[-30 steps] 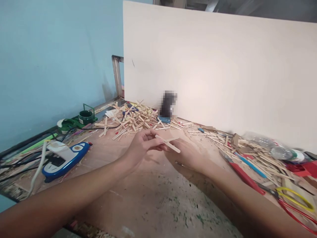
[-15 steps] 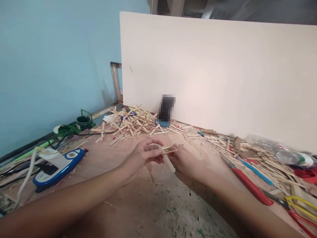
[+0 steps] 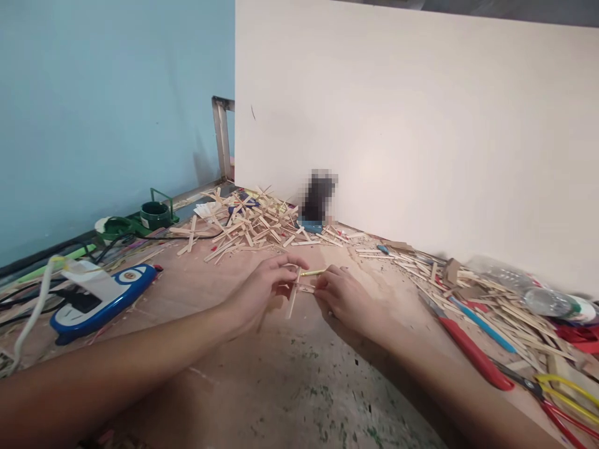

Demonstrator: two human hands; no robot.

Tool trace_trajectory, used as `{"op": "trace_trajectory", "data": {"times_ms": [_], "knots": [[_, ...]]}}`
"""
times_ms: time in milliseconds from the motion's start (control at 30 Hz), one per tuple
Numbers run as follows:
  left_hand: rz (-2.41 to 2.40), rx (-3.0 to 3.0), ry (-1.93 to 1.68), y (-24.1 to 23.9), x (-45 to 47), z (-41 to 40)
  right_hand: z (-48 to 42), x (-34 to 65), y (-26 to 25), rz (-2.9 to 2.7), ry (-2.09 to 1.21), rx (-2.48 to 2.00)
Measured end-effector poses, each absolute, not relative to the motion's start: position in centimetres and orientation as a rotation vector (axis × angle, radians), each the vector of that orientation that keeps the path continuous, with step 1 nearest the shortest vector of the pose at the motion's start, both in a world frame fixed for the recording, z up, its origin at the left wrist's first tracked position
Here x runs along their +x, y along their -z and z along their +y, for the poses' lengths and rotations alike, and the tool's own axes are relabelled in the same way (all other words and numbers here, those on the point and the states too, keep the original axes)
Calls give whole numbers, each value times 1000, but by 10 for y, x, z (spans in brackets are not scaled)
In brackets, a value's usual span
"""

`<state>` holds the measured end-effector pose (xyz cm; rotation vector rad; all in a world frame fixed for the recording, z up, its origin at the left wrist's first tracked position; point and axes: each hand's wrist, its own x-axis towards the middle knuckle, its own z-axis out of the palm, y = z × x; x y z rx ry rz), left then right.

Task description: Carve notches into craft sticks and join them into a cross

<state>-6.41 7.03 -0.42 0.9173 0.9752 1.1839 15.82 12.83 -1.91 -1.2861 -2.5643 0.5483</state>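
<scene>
Over the middle of the worktop, my left hand [image 3: 270, 284] pinches a wooden craft stick [image 3: 293, 299] that points down toward me, seen nearly edge-on. My right hand [image 3: 344, 296] is closed around the right end of another craft stick [image 3: 306, 288], which crosses the first one. Just above that crossing, a thin yellow strip [image 3: 312, 272] spans from the left fingertips to the right ones; its kind is unclear. Fingers cover the ends of these pieces.
Crossed craft sticks [image 3: 253, 227] pile up at the back, beside a blurred dark object [image 3: 318, 196]. A blue-and-white power strip [image 3: 105, 299] lies left. Loose sticks, a red-handled tool [image 3: 477, 352], scissors [image 3: 533, 386] and a plastic bottle [image 3: 547, 299] are on the right.
The craft stick in my left hand has turned from slanting down-right to slanting slightly down-left, now edge-on. Both hands have shifted slightly, still close together. The view has tilted a little downward.
</scene>
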Motion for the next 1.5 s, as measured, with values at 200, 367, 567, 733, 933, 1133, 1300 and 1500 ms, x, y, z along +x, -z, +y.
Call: {"op": "trace_trajectory", "data": {"times_ms": [200,367,567,733,933,1133,1300,1500], "knots": [[1033,982,-1157,11,-64,70,128,163,20,-2440,-780,-1287],[1020,1014,-1143,11,-63,70,132,167,19,-2127,-991,-1240],[1033,1022,-1163,17,-61,71,138,174,12,-1679,-1306,-1034],[1051,1014,-1239,19,-58,70,119,168,3,-1478,-1522,-842],[994,981,-1299,15,-58,67,102,155,-3,-1395,-1632,-795],[970,962,-1301,11,-57,64,99,153,-6,-1411,-1657,-796],[976,938,-1288,9,-58,65,95,153,-7,-1450,-1626,-832],[951,904,-1228,10,-57,64,97,154,-8,-1562,-1541,-881]]}}
